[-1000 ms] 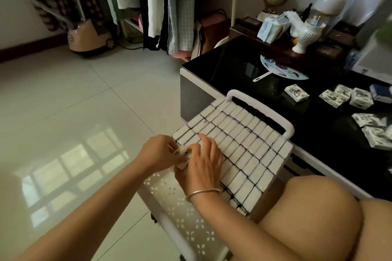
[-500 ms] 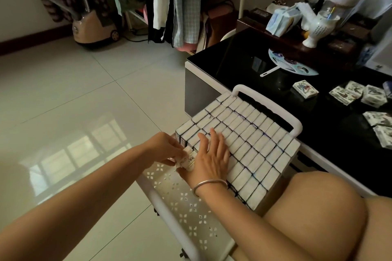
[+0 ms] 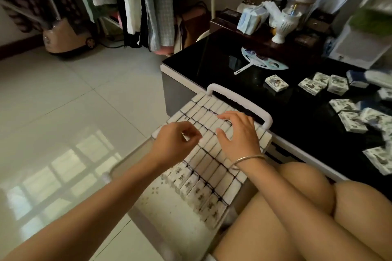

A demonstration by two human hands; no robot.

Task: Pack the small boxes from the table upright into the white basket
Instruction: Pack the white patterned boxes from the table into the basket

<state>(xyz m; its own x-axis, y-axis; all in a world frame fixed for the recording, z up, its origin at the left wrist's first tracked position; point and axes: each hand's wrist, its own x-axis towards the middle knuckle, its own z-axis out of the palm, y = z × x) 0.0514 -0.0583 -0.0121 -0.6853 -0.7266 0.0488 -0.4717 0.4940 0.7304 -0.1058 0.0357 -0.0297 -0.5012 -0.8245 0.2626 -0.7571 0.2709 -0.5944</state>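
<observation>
White basket (image 3: 239, 100) beside the black bench (image 3: 212, 59), packed with small boxes (image 3: 212, 167) standing in rows, right hand (image 3: 237, 133) spread wide on their tops, left hand (image 3: 176, 144) curled just over them, cannot tell if it holds anything, loose boxes (image 3: 275, 83) lying on the bench

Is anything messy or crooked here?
Nothing broken or spilled. The packed boxes stand in tidy rows in the white basket, but the loose boxes on the black table lie flat and jumbled, some overlapping.
</observation>
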